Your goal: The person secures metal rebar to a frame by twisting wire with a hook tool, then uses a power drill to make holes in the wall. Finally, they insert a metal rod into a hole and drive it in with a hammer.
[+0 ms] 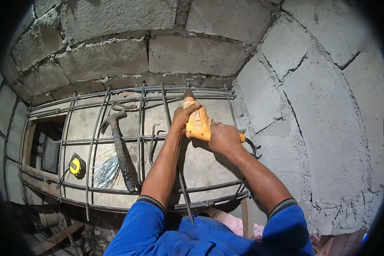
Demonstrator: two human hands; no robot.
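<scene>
**Yellow power drill (199, 127), two-handed hold**

Right hand (224, 138): closed round the rear grip. Left hand (184, 116): wrapped round the body, behind the chuck (188, 93). Location: over the rebar grid (141, 119), nose towards the block wall (196, 53); tip contact unclear. Handling, as judged: wrists firm, nose clear of bars, pressure steady and straight.
</scene>
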